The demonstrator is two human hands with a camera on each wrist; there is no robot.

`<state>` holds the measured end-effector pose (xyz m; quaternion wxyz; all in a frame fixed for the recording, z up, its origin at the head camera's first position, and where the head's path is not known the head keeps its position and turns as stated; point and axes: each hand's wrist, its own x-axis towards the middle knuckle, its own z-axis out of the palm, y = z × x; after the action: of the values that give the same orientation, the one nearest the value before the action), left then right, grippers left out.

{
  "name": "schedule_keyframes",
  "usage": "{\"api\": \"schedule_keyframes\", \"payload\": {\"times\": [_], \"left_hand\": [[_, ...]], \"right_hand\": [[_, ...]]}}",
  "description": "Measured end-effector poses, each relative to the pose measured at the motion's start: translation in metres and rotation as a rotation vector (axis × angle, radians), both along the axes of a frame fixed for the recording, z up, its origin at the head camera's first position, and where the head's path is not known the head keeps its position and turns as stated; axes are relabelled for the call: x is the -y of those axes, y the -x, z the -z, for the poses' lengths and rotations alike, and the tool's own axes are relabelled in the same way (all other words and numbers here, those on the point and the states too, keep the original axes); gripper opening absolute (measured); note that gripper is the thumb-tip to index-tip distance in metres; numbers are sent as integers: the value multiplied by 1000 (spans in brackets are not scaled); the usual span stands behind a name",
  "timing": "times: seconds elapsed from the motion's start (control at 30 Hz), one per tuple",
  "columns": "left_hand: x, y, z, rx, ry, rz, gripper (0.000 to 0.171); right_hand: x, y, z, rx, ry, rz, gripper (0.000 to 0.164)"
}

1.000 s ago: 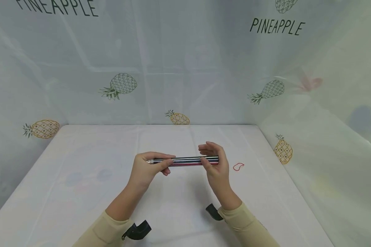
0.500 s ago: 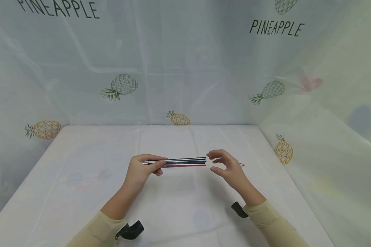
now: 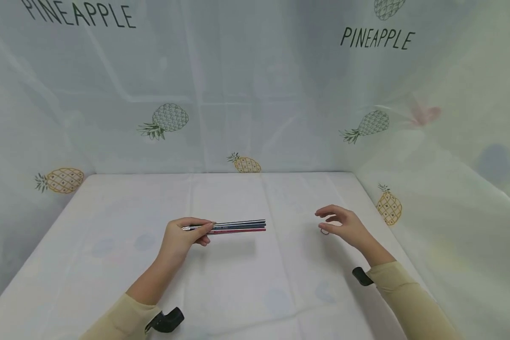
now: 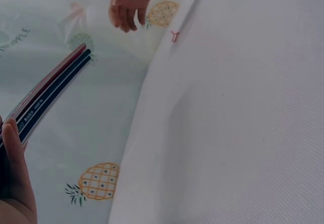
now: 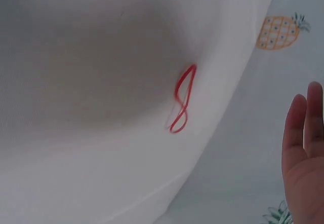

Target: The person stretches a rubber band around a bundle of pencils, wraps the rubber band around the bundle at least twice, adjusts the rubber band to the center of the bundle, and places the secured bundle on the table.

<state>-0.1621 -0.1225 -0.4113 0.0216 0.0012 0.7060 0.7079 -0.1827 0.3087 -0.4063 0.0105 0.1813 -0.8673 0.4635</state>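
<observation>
1. Pencils (image 3: 240,226), dark blue and red, are held as one bundle near the centre of the head view, raised off the worktop (image 3: 238,293); exact count cannot be told.
2. Left hand (image 3: 180,238), left of centre, grips the bundle near its silver end, thumb pressed on the near side; the opposite ends project unsupported toward frame right.
3. Right hand (image 3: 346,229), right of centre, holds nothing; its fingers are loosely bent and parted above the worktop.
4. Red band (image 5: 183,106) lies on the worktop just below that hand's fingertips (they overlap in the head view, but both wrist views show a gap). It crosses over itself, roughly a figure eight, at the middle of the right wrist view.
5. Risk, as judged: a slackened left grip could let the pencils fan or slide apart, being clasped at one end only.
6. Risk, as judged: fingertips brushing the thin band could push it along the smooth worktop, and its twist could tangle if pinched at the crossing.
7. Containers: none seen in any view.
</observation>
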Motion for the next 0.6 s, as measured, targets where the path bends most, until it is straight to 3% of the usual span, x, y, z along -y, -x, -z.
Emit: {"api": "schedule_keyframes", "payload": {"times": [0.13, 0.33, 0.6], "left_hand": [[4, -1, 1, 5, -6, 3, 31], [6, -3, 2, 3, -20, -9, 30], [3, -4, 5, -3, -66, -81, 28]], "right_hand": [[-22, 13, 9, 10, -91, -7, 34], [-40, 24, 20, 151, -165, 17, 34], [-53, 29, 36, 198, -309, 41, 31]]}}
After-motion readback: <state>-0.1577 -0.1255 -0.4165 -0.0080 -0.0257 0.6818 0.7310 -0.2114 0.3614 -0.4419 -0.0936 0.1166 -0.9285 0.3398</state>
